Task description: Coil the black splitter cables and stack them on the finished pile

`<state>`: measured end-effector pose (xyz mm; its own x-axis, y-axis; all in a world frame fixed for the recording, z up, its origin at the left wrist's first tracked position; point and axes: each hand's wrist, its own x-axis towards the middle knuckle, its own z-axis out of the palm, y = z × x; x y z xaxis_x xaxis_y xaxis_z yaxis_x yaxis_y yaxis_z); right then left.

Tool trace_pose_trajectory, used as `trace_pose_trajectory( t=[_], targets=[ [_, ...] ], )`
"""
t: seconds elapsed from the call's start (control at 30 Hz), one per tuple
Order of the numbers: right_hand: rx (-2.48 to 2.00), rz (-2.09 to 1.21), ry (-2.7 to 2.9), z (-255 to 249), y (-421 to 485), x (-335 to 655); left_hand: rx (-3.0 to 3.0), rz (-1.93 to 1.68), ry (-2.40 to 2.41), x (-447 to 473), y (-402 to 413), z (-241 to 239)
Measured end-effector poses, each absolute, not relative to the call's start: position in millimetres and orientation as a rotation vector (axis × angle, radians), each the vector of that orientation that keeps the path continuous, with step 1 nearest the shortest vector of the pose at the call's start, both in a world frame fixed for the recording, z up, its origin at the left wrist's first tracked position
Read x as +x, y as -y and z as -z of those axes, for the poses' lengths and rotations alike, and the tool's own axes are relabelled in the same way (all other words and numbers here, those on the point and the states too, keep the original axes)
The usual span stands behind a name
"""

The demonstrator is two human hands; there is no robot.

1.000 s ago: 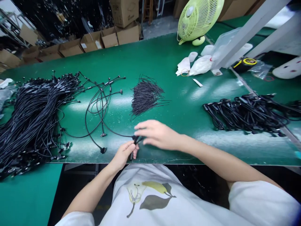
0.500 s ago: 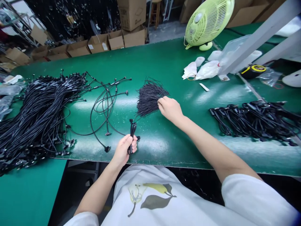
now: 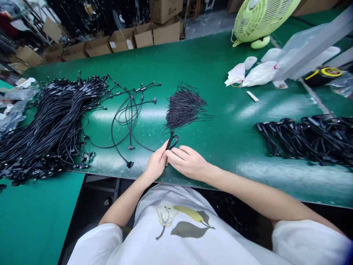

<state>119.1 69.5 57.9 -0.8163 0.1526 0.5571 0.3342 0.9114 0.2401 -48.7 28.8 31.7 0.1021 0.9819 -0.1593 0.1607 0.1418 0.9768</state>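
Observation:
My left hand (image 3: 156, 164) is closed around a black cable (image 3: 171, 141) folded into a short bundle, whose looped end sticks up above the fingers. Against its lower part press the pinched fingers of my right hand (image 3: 187, 162); whatever thin thing they hold is hidden. Just beyond both hands lies a loose pile of thin black twist ties (image 3: 183, 106). Several unfolded black cables (image 3: 129, 114) with connectors curve across the table to the left.
A thick heap of long black cables (image 3: 52, 121) covers the left side of the green table (image 3: 220, 147). Folded cable bundles (image 3: 303, 138) lie at the right. Farther back are a green fan (image 3: 259, 22), a tape measure (image 3: 324, 75), white bags (image 3: 259, 75) and cardboard boxes (image 3: 121, 39).
My right hand has left the twist-tie pile and come down to the folded cable in my left hand. A few ties now stick out at the pile's right. The view has shifted slightly.

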Motion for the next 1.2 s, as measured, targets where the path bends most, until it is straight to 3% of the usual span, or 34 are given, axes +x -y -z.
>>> trace_pose_trajectory(
  t=[0.13, 0.47, 0.83, 1.0, 1.2],
  targets=[
    [-0.127, 0.545, 2.697, -73, -77, 118, 1.223, -0.71, -1.175, -61, -26, -40],
    [0.367, 1.088, 2.801, -89, -75, 109, 0.791, -0.698, -0.996, -59, -16, -48],
    [0.635, 0.972, 2.913, -117, -86, 107, 0.564, -0.641, -0.903, -56, -14, -60],
    [0.143, 0.624, 3.098, -103, -80, 106, 0.695, -0.872, -1.016, -50, -18, -60],
    [-0.89, -0.343, 2.882, -84, -93, 95, 0.693, -1.166, -1.067, -42, -35, -37]
  ],
)
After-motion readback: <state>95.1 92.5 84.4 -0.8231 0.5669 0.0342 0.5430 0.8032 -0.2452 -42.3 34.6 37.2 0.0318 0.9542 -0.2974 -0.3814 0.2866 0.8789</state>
